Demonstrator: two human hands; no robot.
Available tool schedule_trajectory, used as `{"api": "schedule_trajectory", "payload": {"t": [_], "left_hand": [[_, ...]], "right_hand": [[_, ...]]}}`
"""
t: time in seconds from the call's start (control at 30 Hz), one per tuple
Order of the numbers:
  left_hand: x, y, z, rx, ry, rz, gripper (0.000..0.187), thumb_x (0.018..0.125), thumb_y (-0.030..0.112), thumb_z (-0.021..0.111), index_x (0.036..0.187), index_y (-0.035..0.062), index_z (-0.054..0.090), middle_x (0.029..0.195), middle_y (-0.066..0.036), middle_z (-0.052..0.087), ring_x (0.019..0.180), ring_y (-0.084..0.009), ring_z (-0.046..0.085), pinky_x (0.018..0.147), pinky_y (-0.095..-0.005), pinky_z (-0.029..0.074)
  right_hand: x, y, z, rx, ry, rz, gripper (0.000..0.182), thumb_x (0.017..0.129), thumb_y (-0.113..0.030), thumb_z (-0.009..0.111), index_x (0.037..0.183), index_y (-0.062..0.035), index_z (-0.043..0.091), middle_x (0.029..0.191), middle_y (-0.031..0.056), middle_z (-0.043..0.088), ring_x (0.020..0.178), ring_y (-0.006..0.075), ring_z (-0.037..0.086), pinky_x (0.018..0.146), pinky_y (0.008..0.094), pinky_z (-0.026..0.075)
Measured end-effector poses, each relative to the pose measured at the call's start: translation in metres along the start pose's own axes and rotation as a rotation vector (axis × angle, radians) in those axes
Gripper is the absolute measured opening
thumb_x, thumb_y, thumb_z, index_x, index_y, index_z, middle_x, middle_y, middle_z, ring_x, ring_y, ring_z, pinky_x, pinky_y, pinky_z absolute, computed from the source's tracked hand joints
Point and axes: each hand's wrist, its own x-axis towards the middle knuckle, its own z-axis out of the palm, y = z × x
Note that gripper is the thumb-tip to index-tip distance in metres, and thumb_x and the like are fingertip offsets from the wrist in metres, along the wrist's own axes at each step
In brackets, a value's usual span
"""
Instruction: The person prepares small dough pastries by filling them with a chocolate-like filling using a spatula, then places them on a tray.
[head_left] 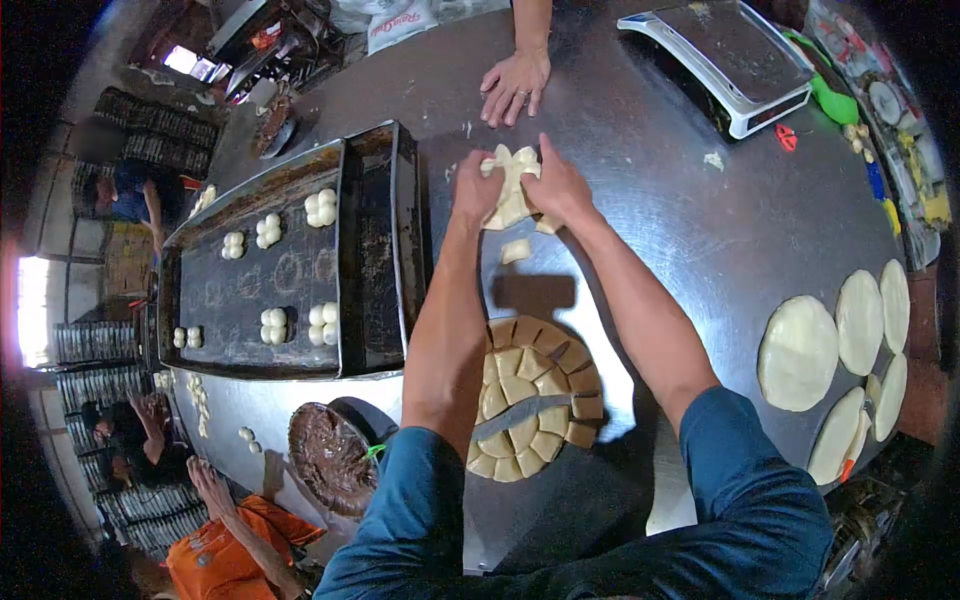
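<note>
At upper centre, the left hand (477,186) and right hand (562,184) grasp opposite sides of the dough (508,198), its long axis near vertical.

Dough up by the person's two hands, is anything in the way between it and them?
Nothing visible is: the left hand and right hand are both at the dough. Another person's hand is beyond it, not between.

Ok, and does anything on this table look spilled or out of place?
A small pale scrap lies loose on the metal table, right of the right hand. It looks stray, lying apart from the dough at that hand.
</note>
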Motion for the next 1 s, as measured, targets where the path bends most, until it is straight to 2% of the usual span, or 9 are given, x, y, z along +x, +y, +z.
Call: {"api": "schedule_trajectory", "payload": {"t": [0.07,0.17,0.4,0.6,0.67,0.8,0.83,0.9,1.0], "left_hand": [[-0.017,0.027,-0.013,-0.467,-0.212,-0.333,0.028,0.082,0.010,0.060,0.108,-0.0005,0.056,0.085,-0.012,0.063,0.073,-0.0184,0.062,0.062,-0.0307,0.050],[-0.043,0.033,-0.023,-0.821,-0.295,-0.450,0.030,0.085,0.006,0.057,0.113,0.0010,0.048,0.094,-0.012,0.059,0.078,-0.0200,0.062,0.065,-0.0309,0.053],[-0.162,0.098,-0.102,-1.205,-0.336,-0.410,0.034,0.084,0.007,0.059,0.115,0.0017,0.048,0.102,-0.013,0.058,0.088,-0.0198,0.062,0.072,-0.0318,0.055],[-0.371,0.155,-0.258,-1.171,-0.140,-0.583,0.039,0.083,0.009,0.064,0.118,-0.0001,0.051,0.111,-0.010,0.058,0.099,-0.0183,0.057,0.086,-0.0310,0.047],[-0.440,0.132,-0.275,-1.201,-0.139,-0.734,0.039,0.086,0.014,0.063,0.121,0.0013,0.052,0.109,-0.010,0.059,0.098,-0.0160,0.057,0.086,-0.0301,0.046],[-0.532,0.068,-0.274,-0.749,-0.162,-0.924,0.041,0.089,0.020,0.061,0.126,0.0019,0.053,0.109,-0.011,0.060,0.100,-0.0174,0.058,0.086,-0.0336,0.047],[-0.547,0.056,-0.274,-0.642,-0.079,-0.874,0.042,0.091,0.022,0.059,0.127,0.0023,0.052,0.110,-0.012,0.060,0.102,-0.0195,0.058,0.085,-0.0340,0.047],[-0.563,0.032,-0.275,-0.534,0.027,-0.802,0.040,0.093,0.019,0.056,0.128,0.0014,0.052,0.120,-0.016,0.055,0.110,-0.0255,0.056,0.087,-0.0351,0.049],[-0.548,0.044,-0.288,-0.198,0.057,-0.655,0.037,0.094,0.014,0.054,0.128,0.0004,0.052,0.132,-0.017,0.046,0.118,-0.0267,0.051,0.090,-0.0349,0.047]], "right_hand": [[0.008,0.003,0.002,-0.006,-0.028,-0.001,0.069,0.077,-0.015,0.061,0.140,-0.0054,0.033,0.105,0.0244,0.063,0.098,0.0352,0.063,0.080,0.0453,0.050],[-0.009,0.008,-0.018,0.623,-0.704,0.130,0.065,0.076,0.000,0.058,0.137,-0.0075,0.037,0.095,0.0103,0.060,0.089,0.0184,0.061,0.065,0.0337,0.055],[-0.148,0.008,-0.058,1.344,-0.732,0.187,0.066,0.078,0.007,0.054,0.139,-0.0123,0.035,0.122,0.0131,0.053,0.098,0.0246,0.062,0.077,0.0401,0.058],[-0.335,-0.026,-0.076,1.191,-1.031,0.104,0.078,0.069,0.007,0.060,0.142,-0.0047,0.034,0.123,0.0102,0.052,0.106,0.0202,0.057,0.086,0.0322,0.051],[-0.379,-0.044,-0.069,1.143,-1.267,0.387,0.062,0.082,-0.001,0.059,0.140,-0.0084,0.038,0.107,0.0100,0.058,0.090,0.0216,0.062,0.076,0.0321,0.055],[-0.376,-0.002,-0.024,-0.055,-0.882,-0.366,0.044,0.086,-0.018,0.057,0.129,-0.0101,0.052,0.117,0.0198,0.058,0.098,0.0341,0.061,0.085,0.0424,0.051],[-0.336,-0.018,-0.033,-0.143,-0.952,-0.090,0.036,0.088,-0.027,0.054,0.117,-0.0081,0.060,0.108,0.0209,0.062,0.094,0.0350,0.062,0.082,0.0447,0.050],[-0.274,-0.048,-0.057,-0.278,-0.479,-0.006,0.032,0.089,-0.030,0.052,0.106,-0.0039,0.061,0.104,0.0214,0.064,0.091,0.0365,0.063,0.079,0.0468,0.049],[-0.178,-0.008,-0.014,-0.361,-0.037,-0.151,0.043,0.086,-0.037,0.059,0.112,-0.0031,0.057,0.098,0.0205,0.065,0.091,0.0398,0.062,0.080,0.0480,0.048]]}}
